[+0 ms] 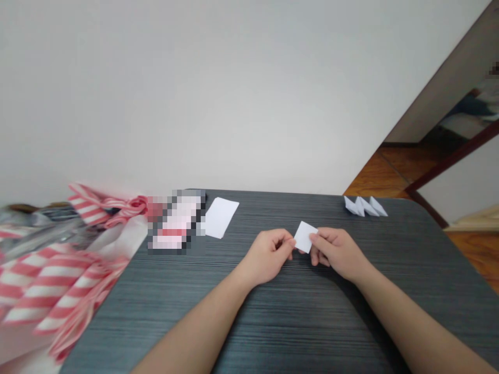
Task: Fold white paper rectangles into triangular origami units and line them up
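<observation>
A small white square of paper [304,236], seemingly folded, is held up over the dark table between both hands. My left hand [272,254] pinches its left corner between thumb and fingertips. On the opposite side, my right hand [338,251] grips the paper's right edge, thumb on top and fingers curled beneath. Farther left lies a stack or sheet of white paper [221,218], flat on the table; how many sheets it has I cannot tell. Several folded white paper pieces [365,206] stand in a row at the back right.
The dark wood-grain table [265,332] meets a white wall [249,93] at its back edge. A blurred-out phone-like object [179,221] lies at the back left. Pink-and-white striped cloth [58,285] is heaped beside the table's left edge. Wooden floor [374,171] shows at right.
</observation>
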The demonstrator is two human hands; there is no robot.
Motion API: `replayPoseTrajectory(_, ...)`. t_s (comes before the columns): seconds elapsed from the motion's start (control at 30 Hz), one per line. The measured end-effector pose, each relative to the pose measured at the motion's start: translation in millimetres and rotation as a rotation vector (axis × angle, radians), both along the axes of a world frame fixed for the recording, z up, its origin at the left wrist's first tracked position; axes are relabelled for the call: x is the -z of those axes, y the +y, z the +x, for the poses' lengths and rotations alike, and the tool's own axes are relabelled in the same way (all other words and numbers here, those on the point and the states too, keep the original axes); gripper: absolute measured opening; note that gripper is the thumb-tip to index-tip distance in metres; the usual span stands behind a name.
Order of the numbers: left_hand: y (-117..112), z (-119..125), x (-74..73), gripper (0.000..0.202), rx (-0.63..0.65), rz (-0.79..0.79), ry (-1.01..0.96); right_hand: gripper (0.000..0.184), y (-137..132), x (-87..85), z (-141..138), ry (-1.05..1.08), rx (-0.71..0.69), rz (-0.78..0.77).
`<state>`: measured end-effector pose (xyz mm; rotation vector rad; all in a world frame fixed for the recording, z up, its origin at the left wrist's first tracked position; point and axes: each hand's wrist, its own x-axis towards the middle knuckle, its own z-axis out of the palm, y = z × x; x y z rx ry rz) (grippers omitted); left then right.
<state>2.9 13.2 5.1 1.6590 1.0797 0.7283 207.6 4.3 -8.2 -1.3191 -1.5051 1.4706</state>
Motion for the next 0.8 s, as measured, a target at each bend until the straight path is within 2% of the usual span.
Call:
replayPoseTrajectory(0.2,0,2,5.2,0.024,0.016,-0.035,-0.062,0.032,-1,-2.1,2,-0.117,-0.055,0.090)
replayPoseTrajectory(0.37,1,2,5.7,0.025,-0.007,-0.022,-0.070,0.036,-2,-5.4,0,-0.252,-0.110,0.216)
replayPoseTrajectory(0.53,2,2,6.9,0.018,-0.019,0.010,-0.126,0.013,-1,4.2,0,-0.164,-0.062,0.271)
replayPoseTrajectory(0.67,2,3,11.3,0.019,-0.071,-0.023,-0.124,0.010,0,4.1,1,-0.160,-0.002,0.475)
replayPoseTrajectory(0.8,2,5,13.6,0.020,-0.110,-0.066,-0.178,0.011,0,-3.2,1,-0.194,-0.034,0.606)
